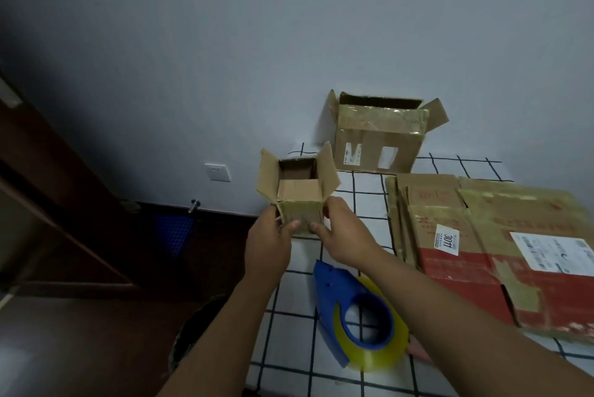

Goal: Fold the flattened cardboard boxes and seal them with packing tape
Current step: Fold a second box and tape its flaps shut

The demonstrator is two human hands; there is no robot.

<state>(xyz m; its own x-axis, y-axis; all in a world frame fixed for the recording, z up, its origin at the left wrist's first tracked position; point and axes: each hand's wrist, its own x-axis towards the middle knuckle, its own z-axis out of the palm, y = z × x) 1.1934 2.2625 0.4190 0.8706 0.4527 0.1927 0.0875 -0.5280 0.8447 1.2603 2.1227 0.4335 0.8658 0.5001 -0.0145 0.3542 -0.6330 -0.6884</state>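
A small brown cardboard box point(297, 194) stands upright with its top flaps spread open, near the left edge of the checked surface. My left hand point(268, 240) grips its lower left side and my right hand point(342, 236) grips its lower right side, thumbs on the taped front face. A blue tape dispenser point(340, 303) with a roll of clear yellowish packing tape point(379, 355) lies on the surface below my right forearm. A stack of flattened cardboard boxes point(491, 242) with red print and white labels lies to the right.
A bigger taped box point(379, 139) with open top flaps stands against the grey wall behind. The white checked table point(289, 332) ends at the left, beside dark wooden furniture point(64, 204). A wall socket point(218, 172) and a blue basket point(173, 232) sit lower left.
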